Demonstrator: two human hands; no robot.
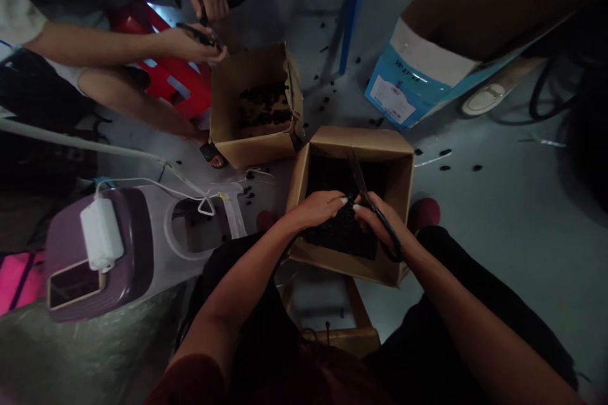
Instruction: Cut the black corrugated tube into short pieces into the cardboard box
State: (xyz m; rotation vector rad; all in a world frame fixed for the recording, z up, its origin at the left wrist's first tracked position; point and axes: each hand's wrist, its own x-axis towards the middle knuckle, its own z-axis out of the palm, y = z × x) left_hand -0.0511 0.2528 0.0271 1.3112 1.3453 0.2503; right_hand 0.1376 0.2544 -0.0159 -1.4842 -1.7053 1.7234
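Observation:
Over an open cardboard box (361,138) between my legs, both hands meet near its middle. My left hand (319,207) is pinched on a small black piece (350,197), too dark to name more exactly. In my right hand (382,221) are black-handled scissors (358,177), their blades pointing up and away from me and the handle loop lying by my wrist. My right fingertips come close to the black piece; whether they touch it I cannot tell. Dark, shiny material (342,237) covers the bottom of the box.
At the upper left a co-worker's hands (192,44) hold a dark cutting tool over another cardboard box (256,150) with black pieces inside. A purple-seated stool (137,228) carries a white charger (102,234) and a phone (76,285). A blue-white carton (411,85) stands right; black bits dot the floor.

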